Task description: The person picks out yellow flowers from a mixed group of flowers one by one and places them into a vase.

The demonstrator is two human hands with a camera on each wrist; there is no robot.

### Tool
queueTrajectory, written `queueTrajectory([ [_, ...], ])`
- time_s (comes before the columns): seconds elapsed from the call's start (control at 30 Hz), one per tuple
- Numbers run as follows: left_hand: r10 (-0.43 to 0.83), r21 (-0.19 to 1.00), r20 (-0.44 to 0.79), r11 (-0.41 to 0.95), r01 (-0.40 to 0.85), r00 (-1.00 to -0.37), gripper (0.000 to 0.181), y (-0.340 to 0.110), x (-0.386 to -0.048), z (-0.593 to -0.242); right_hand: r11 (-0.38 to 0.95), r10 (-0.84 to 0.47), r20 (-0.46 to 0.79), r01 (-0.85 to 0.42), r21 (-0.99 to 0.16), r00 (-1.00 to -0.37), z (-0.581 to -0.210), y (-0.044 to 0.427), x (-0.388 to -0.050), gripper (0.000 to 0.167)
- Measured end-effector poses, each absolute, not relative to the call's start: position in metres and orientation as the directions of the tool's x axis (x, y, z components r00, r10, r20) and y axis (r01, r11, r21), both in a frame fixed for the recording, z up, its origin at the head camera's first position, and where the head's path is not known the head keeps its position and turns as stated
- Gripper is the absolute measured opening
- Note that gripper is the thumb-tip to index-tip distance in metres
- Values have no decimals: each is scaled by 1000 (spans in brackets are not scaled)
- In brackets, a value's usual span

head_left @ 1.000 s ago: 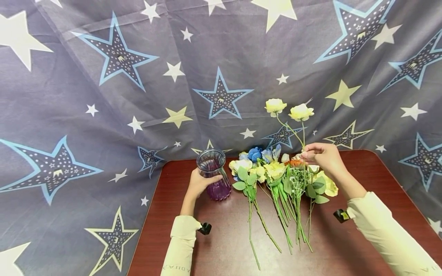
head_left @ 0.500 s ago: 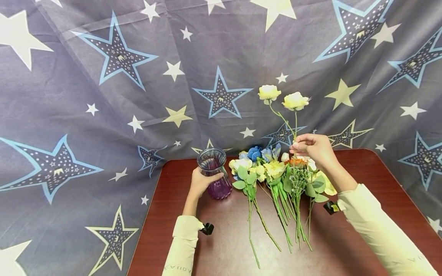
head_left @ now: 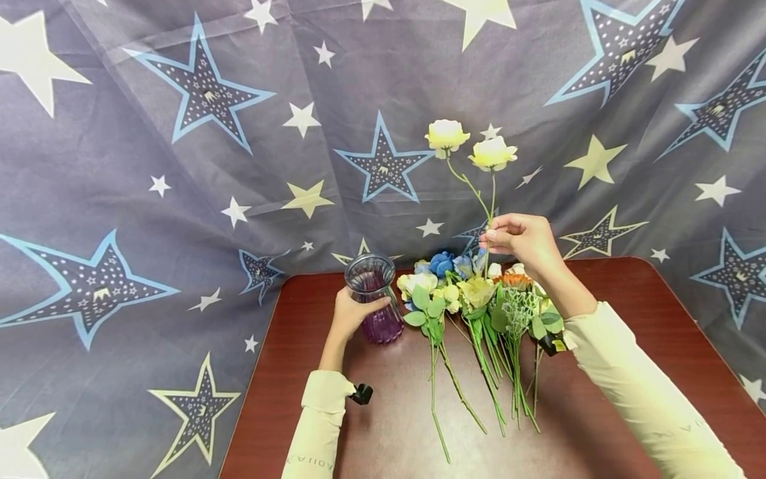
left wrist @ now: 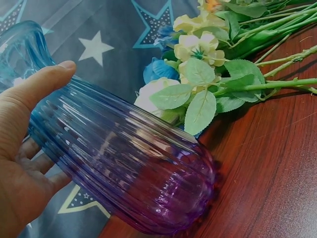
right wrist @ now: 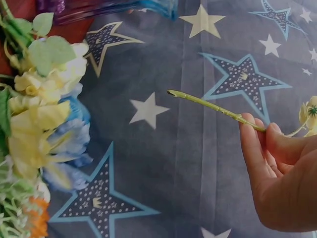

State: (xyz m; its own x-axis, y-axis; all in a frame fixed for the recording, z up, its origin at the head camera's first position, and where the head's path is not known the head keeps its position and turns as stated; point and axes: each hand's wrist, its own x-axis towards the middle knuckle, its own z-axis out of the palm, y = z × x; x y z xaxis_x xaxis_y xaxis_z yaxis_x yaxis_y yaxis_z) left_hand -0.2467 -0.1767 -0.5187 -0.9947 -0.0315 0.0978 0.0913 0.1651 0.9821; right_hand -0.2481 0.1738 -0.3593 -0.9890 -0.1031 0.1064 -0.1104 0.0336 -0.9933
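Observation:
My left hand (head_left: 352,314) grips a ribbed glass vase (head_left: 383,322) by its neck. The vase shades from blue at the flared rim to purple at the base and stands on the table. In the left wrist view the thumb and fingers wrap the vase (left wrist: 124,153). Raised above the loose flowers, my right hand (head_left: 526,243) pinches the stem of a two-headed pale yellow flower (head_left: 493,154) between thumb and fingertips. The bare lower end of that stem (right wrist: 208,104) sticks out past the fingers in the right wrist view.
Several artificial flowers (head_left: 477,293), yellow, white, blue and orange, lie right of the vase with stems pointing to the front. They rest on a reddish-brown table (head_left: 407,426). A grey star-patterned cloth (head_left: 383,80) hangs close behind the table.
My right hand has moved left and up, carrying the yellow flower higher and nearer the vase. The left hand and vase have stayed nearly in place.

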Motion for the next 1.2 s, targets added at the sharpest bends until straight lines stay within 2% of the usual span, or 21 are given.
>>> queueTrajectory([
  [0.3, 0, 980, 126, 158, 125, -992, 59, -178, -255, -533, -30, -108, 136, -134, -991, -985, -346, 155, -253, 29],
  [0.6, 41, 977, 144, 152, 148, -989, 61, -176, -260, -536, -125, -98, 142, -130, -984, -985, -337, 139, -260, 23],
  [0.83, 69, 979, 126, 151, 135, -990, 60, -175, -261, -536, -180, -118, 136, -114, -977, -984, -334, 126, -264, 4],
  [1.1, 82, 982, 107, 149, 118, -991, 62, -175, -261, -535, -185, -147, 131, -103, -977, -980, -338, 108, -269, 5],
  [1.2, 83, 983, 105, 143, 116, -991, 61, -176, -260, -535, -222, -160, 124, -87, -971, -979, -340, 99, -270, 10],
])
